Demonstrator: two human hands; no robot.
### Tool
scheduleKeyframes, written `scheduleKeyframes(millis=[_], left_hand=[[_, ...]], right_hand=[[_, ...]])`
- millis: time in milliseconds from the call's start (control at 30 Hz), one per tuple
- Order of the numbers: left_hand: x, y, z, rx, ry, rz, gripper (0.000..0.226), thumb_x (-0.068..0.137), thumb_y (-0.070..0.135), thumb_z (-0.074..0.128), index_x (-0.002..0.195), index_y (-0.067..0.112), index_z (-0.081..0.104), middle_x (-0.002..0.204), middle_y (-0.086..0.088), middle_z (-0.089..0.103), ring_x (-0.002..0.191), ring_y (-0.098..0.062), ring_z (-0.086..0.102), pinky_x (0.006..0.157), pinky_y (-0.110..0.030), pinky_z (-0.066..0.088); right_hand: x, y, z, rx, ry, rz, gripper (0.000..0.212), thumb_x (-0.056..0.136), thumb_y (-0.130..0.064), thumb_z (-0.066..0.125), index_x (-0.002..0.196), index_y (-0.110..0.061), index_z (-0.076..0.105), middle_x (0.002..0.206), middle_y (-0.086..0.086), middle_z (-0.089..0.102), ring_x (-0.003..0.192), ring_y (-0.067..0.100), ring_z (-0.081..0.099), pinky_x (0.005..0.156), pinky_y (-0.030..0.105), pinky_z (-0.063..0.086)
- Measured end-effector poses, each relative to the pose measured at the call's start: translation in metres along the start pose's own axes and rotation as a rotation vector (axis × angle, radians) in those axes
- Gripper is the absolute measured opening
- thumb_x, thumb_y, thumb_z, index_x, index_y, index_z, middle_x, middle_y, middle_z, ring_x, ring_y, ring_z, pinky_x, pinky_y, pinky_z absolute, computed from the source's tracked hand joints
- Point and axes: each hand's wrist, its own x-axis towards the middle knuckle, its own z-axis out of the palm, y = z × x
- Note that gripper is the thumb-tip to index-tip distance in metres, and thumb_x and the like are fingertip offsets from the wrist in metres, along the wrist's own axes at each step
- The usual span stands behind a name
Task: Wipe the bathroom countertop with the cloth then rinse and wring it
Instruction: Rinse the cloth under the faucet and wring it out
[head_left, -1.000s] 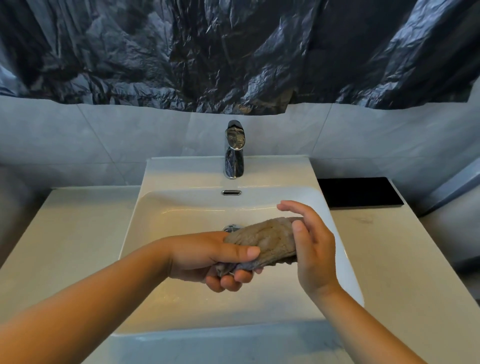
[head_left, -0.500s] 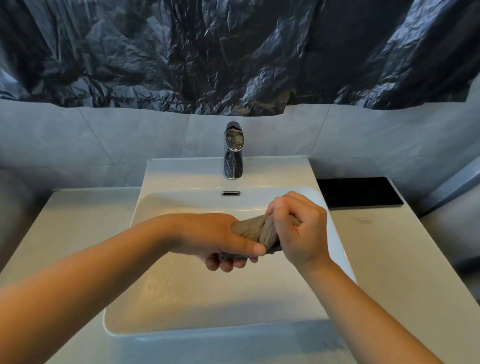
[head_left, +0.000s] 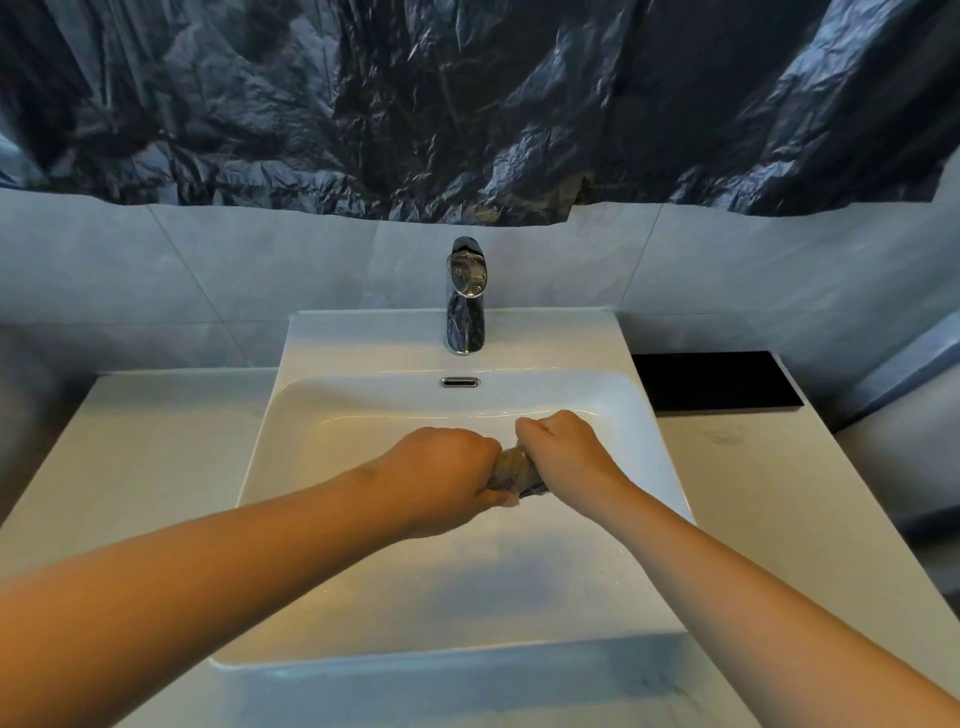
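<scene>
Wringing: left hand (head_left: 447, 470) and right hand (head_left: 563, 447) both clamped round cloth (head_left: 514, 470) above sink (head_left: 363, 410) | change: fists closer together, cloth twisted tighter, less showing than before | count: two hands, one cloth, one faucet (head_left: 466, 296)

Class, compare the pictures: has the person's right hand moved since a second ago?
Yes. The right hand has shifted left and nearer the faucet, and now grips the cloth.
</scene>
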Motion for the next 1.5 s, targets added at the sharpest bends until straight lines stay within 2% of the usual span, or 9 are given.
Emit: scheduleKeyframes(millis=[167, 267, 333, 433, 633, 733, 833, 1167, 1500], left_hand=[[-0.001, 0.0, 0.006, -0.179, 0.027, -0.014, 0.04, 0.088, 0.055, 0.052, 0.106, 0.02, 0.054, 0.089, 0.0, 0.061, 0.074, -0.015, 0.053, 0.061, -0.027, 0.041], [-0.004, -0.005, -0.003, -0.573, -0.032, -0.038, 0.032, 0.085, 0.05, 0.062, 0.103, 0.025, 0.051, 0.081, 0.003, 0.063, 0.067, -0.01, 0.057, 0.059, -0.026, 0.047], [-0.007, -0.011, -0.007, -0.843, -0.103, -0.031, 0.029, 0.086, 0.042, 0.065, 0.1, 0.02, 0.053, 0.071, 0.001, 0.063, 0.056, -0.013, 0.053, 0.051, -0.026, 0.044], [-0.011, -0.021, -0.008, -1.164, -0.278, -0.032, 0.029, 0.09, 0.037, 0.062, 0.097, 0.013, 0.05, 0.07, -0.005, 0.055, 0.054, -0.015, 0.045, 0.045, -0.023, 0.035], [-0.008, -0.027, -0.007, -1.607, -0.78, 0.069, 0.028, 0.095, 0.038, 0.047, 0.118, 0.022, 0.048, 0.07, 0.0, 0.043, 0.055, -0.008, 0.033, 0.042, -0.013, 0.024], [-0.005, -0.019, -0.01, -1.558, -0.946, 0.091, 0.02, 0.097, 0.038, 0.044, 0.107, 0.022, 0.05, 0.068, 0.003, 0.044, 0.053, -0.005, 0.034, 0.042, -0.012, 0.024], [-0.007, -0.013, -0.017, -1.425, -0.875, 0.089, 0.022, 0.095, 0.04, 0.046, 0.098, 0.019, 0.043, 0.068, 0.002, 0.043, 0.055, -0.007, 0.033, 0.042, -0.012, 0.026], [-0.01, 0.007, -0.015, -0.592, -0.206, -0.024, 0.043, 0.085, 0.054, 0.059, 0.095, 0.012, 0.056, 0.075, -0.001, 0.059, 0.062, -0.012, 0.053, 0.057, -0.024, 0.045], [-0.003, 0.011, 0.005, -0.194, -0.018, 0.08, 0.034, 0.092, 0.053, 0.047, 0.095, 0.019, 0.046, 0.073, 0.008, 0.045, 0.063, -0.007, 0.045, 0.052, -0.021, 0.032]], right_hand=[[-0.002, -0.001, -0.003, 0.045, -0.048, 0.047, 0.033, 0.093, -0.03, 0.043, 0.069, -0.008, 0.051, 0.07, 0.012, 0.05, 0.069, 0.025, 0.054, 0.066, 0.034, 0.046], [-0.016, -0.005, -0.016, 0.085, 0.014, -0.086, 0.043, 0.096, -0.041, 0.044, 0.07, -0.009, 0.058, 0.072, 0.011, 0.058, 0.073, 0.026, 0.062, 0.07, 0.037, 0.054], [-0.027, -0.004, -0.026, 0.228, 0.016, -0.171, 0.034, 0.093, -0.049, 0.048, 0.094, -0.02, 0.066, 0.088, 0.004, 0.065, 0.074, 0.015, 0.063, 0.062, 0.028, 0.053], [-0.045, 0.01, -0.035, 0.482, 0.109, -0.246, 0.041, 0.086, -0.048, 0.047, 0.124, -0.033, 0.053, 0.114, -0.009, 0.061, 0.087, 0.011, 0.065, 0.06, 0.025, 0.055], [-0.062, 0.023, -0.008, 0.409, 0.407, -0.57, 0.043, 0.09, -0.038, 0.04, 0.125, -0.016, 0.054, 0.121, -0.006, 0.06, 0.098, 0.015, 0.063, 0.07, 0.024, 0.056], [-0.052, 0.006, -0.004, 0.39, 0.495, -0.684, 0.033, 0.093, -0.027, 0.038, 0.11, -0.011, 0.06, 0.089, 0.0, 0.067, 0.075, 0.013, 0.063, 0.064, 0.023, 0.052], [-0.038, 0.002, -0.012, 0.286, 0.461, -0.754, 0.035, 0.095, -0.026, 0.038, 0.086, -0.009, 0.067, 0.06, -0.014, 0.055, 0.059, 0.01, 0.058, 0.056, 0.028, 0.049], [-0.023, 0.001, -0.013, 0.06, 0.189, -0.447, 0.059, 0.096, -0.046, 0.032, 0.06, -0.01, 0.061, 0.057, 0.01, 0.057, 0.058, 0.022, 0.057, 0.055, 0.041, 0.051], [-0.015, 0.012, -0.004, 0.131, 0.045, -0.154, 0.043, 0.094, -0.025, 0.04, 0.059, -0.004, 0.055, 0.064, 0.019, 0.048, 0.062, 0.02, 0.048, 0.062, 0.034, 0.044]])
